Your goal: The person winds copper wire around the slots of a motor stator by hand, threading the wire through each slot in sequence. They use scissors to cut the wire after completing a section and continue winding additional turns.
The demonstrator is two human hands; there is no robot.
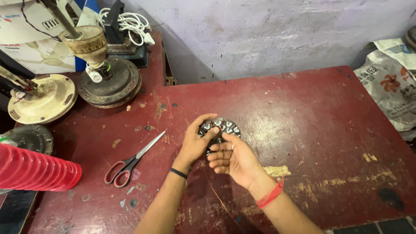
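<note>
1. Left hand (196,141): curled over the near-left rim of a fan stator core (220,130), thumb laid across its slotted face, fingers closed around the edge; black band at the wrist.
2. Right hand (232,158): half open, palm turned up, fingers stacked and slightly bent under the near side of the stator core; ring on one finger, red thread at the wrist. Grip not certain; contact with the core's lower edge only.
3. Fan stator core: round, dark metal with shiny slot teeth, resting between both hands on the red worktable (312,125), just beyond the fingertips.
4. Red-handled scissors (130,162): closed, lying flat well to the left of the left hand, blades pointing toward the stator core.
5. Red ribbed cylinder (34,169): far left of the left forearm, lying on its side.
6. Dark ceiling-fan motor housing (110,84) with downrod: beyond and left of the left hand.
7. Cream ceiling-fan motor housing (45,99): further left again.
8. Coiled white cable (130,24): far beyond the left hand, at the table's back edge.
9. Printed sack (390,86): well right of the right hand, past the table edge.
</note>
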